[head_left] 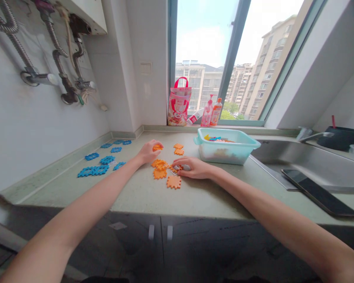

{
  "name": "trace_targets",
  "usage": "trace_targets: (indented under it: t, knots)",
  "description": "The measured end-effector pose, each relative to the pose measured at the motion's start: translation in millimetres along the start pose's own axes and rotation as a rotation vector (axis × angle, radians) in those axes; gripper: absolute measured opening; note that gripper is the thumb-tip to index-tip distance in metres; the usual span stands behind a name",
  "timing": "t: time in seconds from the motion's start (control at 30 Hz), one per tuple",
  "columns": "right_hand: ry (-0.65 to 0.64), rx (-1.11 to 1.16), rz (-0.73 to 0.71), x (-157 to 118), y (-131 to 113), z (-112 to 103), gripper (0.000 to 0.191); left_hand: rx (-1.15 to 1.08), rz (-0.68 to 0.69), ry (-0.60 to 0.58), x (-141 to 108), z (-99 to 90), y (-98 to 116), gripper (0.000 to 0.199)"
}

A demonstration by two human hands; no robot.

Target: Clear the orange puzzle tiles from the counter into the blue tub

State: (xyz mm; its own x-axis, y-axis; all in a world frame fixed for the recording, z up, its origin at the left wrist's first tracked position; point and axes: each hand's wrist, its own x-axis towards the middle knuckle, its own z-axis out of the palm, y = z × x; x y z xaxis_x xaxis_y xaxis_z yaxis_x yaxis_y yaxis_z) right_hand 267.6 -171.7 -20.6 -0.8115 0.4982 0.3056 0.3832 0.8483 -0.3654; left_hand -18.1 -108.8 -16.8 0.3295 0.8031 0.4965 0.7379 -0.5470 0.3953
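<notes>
Left hand [149, 151] clenched on orange tile [157, 147] | right hand [194, 168] flat, pinning orange tile pile [161, 165] against bench [141, 192] | blue tiles [97, 169] sorted apart, left of hands

We count about seven orange pieces [174, 181] and about eight blue pieces [107, 160] on the counter. We see one tub [227, 151] with more pieces inside, too mixed up to count. On the sill stand one bag [179, 103] and three bottles [216, 112]. One phone [318, 192] lies flat.
</notes>
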Motion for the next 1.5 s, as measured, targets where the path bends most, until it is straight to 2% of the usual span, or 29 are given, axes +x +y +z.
trace_targets:
  t: [0.07,0.13,0.2,0.27,0.33,0.43,0.5,0.57,0.63,0.7,0.73,0.83,0.87,0.93,1.03,1.2,1.3,1.4,1.5]
  knots:
    - [0.041,-0.048,0.019,-2.1,1.2,-2.4,0.035,-0.066,0.007,-0.080,-0.9,-9.6,4.4,0.031]
    - [0.107,-0.165,0.040,-3.4,-3.1,-6.9,0.034,-0.105,0.031,-0.236,-2.4,-20.5,10.0,0.028]
    - [0.210,-0.307,0.016,-5.7,-9.8,-17.4,0.034,-0.067,0.039,-0.375,-4.5,-29.6,16.1,0.029]
    - [0.364,-0.441,0.000,-11.5,-14.6,-36.2,0.035,0.012,0.024,-0.459,-6.4,-34.9,21.2,0.040]
    - [0.549,-0.560,0.066,-21.9,-13.7,-61.0,0.036,0.062,0.007,-0.503,-7.6,-36.5,24.1,0.050]
    - [0.764,-0.707,0.284,-42.7,-1.5,-98.4,0.035,0.073,0.002,-0.534,-7.8,-36.1,24.2,0.056]
    - [0.811,-0.782,0.401,-53.9,8.3,-115.3,0.033,0.077,0.019,-0.555,-7.2,-36.5,23.5,0.055]
    - [0.832,-0.821,0.446,-57.7,12.7,-120.9,0.033,0.090,0.035,-0.585,-6.5,-37.8,24.0,0.054]
    - [0.838,-0.791,0.400,-52.3,7.3,-113.2,0.034,0.099,0.038,-0.607,-5.9,-39.4,26.0,0.053]
    - [0.754,-0.664,0.273,-40.0,-7.8,-93.2,0.035,0.096,0.027,-0.610,-5.6,-40.6,28.5,0.053]
    - [0.653,-0.571,0.185,-32.9,-17.7,-79.7,0.035,0.095,0.023,-0.606,-5.7,-40.9,29.4,0.053]
    - [0.189,-0.311,-0.067,-14.5,-47.8,-35.8,0.043,0.097,0.030,-0.601,-6.2,-40.4,28.9,0.053]
    - [0.075,-0.264,-0.114,-10.6,-55.5,-23.2,0.046,0.096,0.034,-0.600,-6.4,-39.8,27.7,0.053]
    - [-0.039,-0.231,-0.149,-6.3,-64.8,-5.1,0.041,0.086,0.031,-0.595,-6.6,-38.2,24.4,0.053]
    - [-0.028,-0.231,-0.117,-6.1,-62.9,3.7,0.031,0.043,0.009,-0.595,-5.9,-35.8,20.6,0.053]
    - [0.123,-0.175,-0.107,-5.9,-39.4,0.5,0.042,-0.062,0.021,-0.572,-4.0,-30.7,23.4,0.060]
    - [0.210,-0.140,-0.167,-0.9,-31.3,4.1,0.045,-0.138,0.032,-0.523,-4.6,-22.4,29.6,0.062]
    - [0.290,-0.106,-0.234,5.4,-31.6,10.6,0.046,-0.312,0.037,-0.471,-6.2,-10.9,38.7,0.056]
    - [0.330,-0.134,-0.267,9.8,-33.4,15.9,0.045,-0.455,-0.055,-0.385,-7.5,-1.5,49.5,0.052]
